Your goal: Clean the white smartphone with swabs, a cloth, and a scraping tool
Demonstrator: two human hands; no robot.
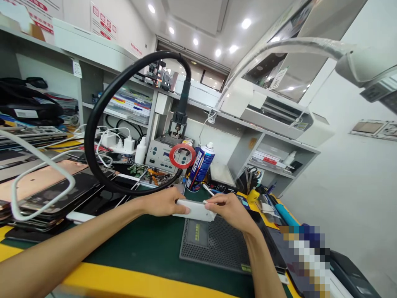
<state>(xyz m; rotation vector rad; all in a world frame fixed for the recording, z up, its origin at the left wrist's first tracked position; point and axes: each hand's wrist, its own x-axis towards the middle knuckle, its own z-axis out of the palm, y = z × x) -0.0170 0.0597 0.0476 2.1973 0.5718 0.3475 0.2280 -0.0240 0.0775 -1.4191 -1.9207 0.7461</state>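
Observation:
A thin white phone-like slab (pixel 196 210) with a silvery long edge is held up above the work mat (pixel 139 240), tilted with its broad white face toward me. My left hand (pixel 166 203) grips its left end, thumb on the face and fingers behind. At the upper right corner, my right hand (pixel 228 209) pinches its edge with thumb and fingertips; whether a small piece is between them is hidden. Below both hands lies a dark perforated repair pad (pixel 223 242) on the green mat.
A blue spray can (pixel 201 166) and a grey soldering station (pixel 161 154) with a red tape roll (pixel 182 156) stand behind. A thick black hose (pixel 89 124) loops at left over stacked phone and tablet parts (pixel 58 186). Tools and a yellow bottle (pixel 253 194) sit at right.

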